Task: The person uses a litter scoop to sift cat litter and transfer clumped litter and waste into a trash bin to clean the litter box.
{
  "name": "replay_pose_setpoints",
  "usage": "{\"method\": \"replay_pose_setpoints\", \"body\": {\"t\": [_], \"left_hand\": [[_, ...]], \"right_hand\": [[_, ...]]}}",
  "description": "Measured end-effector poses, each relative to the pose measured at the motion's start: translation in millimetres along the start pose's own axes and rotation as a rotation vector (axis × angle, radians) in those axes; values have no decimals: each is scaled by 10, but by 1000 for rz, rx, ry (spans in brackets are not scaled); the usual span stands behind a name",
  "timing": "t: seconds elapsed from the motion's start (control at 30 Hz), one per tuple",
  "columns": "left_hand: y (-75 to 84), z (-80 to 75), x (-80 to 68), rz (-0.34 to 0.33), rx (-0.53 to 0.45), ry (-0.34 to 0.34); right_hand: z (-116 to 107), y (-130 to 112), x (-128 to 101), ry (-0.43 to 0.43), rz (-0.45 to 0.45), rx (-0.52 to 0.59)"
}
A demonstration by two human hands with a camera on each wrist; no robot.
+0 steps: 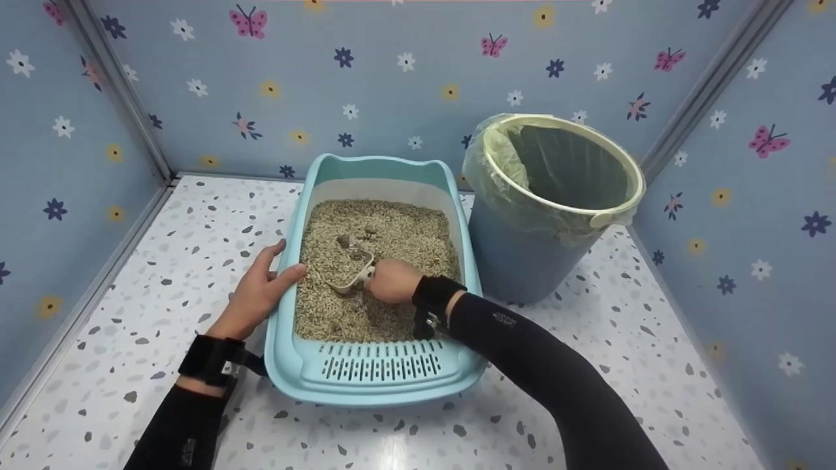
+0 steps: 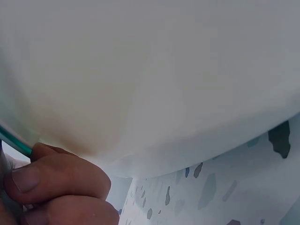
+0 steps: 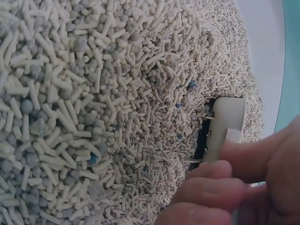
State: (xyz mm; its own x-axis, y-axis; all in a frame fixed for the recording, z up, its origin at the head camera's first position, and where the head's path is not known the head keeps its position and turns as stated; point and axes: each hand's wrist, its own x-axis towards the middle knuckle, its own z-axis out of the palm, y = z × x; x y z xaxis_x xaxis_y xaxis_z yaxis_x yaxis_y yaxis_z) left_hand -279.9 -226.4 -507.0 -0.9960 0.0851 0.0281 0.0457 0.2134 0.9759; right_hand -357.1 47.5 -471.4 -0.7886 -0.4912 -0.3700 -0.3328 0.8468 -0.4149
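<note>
A teal litter box point(image 1: 281, 352) full of pelleted cat litter point(image 1: 411, 238) sits on the floor. My left hand point(image 1: 256, 297) grips its left rim, thumb on top and fingers on the outer side. In the left wrist view, curled fingers point(image 2: 65, 178) lie against the white outer wall point(image 2: 154, 84). My right hand point(image 1: 394, 281) holds a pale litter scoop point(image 1: 358, 277) by its handle, over the left middle of the box. In the right wrist view the scoop's head point(image 3: 228, 115) is partly sunk in the litter. Dark clumps point(image 1: 343, 241) lie just beyond the scoop.
A blue-grey trash bin point(image 1: 522, 261) with a pale rim and a translucent yellowish bag point(image 1: 483, 163) stands close to the box's right side. Flower-patterned panels point(image 1: 392, 78) enclose the back and both sides. A perforated ledge point(image 1: 382, 362) forms the box's near end.
</note>
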Motion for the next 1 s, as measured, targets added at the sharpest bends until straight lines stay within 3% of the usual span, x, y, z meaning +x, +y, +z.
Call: {"method": "replay_pose_setpoints", "body": {"t": [0.2, 0.37, 0.5, 1.0], "left_hand": [[-19, -8, 9, 2, 15, 4], [-16, -10, -2, 3, 6, 3], [-3, -9, -2, 9, 3, 4], [-17, -15, -11, 9, 13, -13]], "right_hand": [[89, 118, 212, 69, 43, -7], [14, 31, 91, 95, 99, 79], [-38, -20, -29, 115, 92, 121], [-19, -10, -75, 176, 32, 120]]}}
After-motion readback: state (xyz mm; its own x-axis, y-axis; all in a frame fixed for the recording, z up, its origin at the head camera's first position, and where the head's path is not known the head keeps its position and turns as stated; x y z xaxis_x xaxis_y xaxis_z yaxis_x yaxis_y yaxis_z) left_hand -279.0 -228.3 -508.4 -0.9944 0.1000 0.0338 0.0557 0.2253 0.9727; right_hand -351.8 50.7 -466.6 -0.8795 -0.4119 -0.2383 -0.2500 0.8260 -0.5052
